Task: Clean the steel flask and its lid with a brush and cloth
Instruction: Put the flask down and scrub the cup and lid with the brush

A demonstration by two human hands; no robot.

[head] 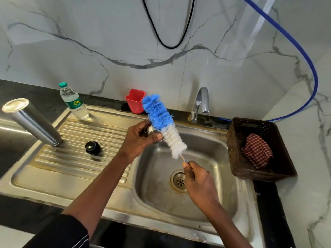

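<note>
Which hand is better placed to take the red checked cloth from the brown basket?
Probably the right hand: the red checked cloth lies in the brown plastic basket on its side. It must first release the blue-and-white bottle brush. The left hand holds the small steel lid.

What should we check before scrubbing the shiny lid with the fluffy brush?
1. Left hand grips the steel lid: ok.
2. Right hand holds the brush by its thin handle: ok.
3. Lid is over the sink: ok.
4. Brush touching the lid's inside: cannot tell.
5. Tap running: not ok, no water shows.
6. Cloth waiting in the basket: ok.
</note>
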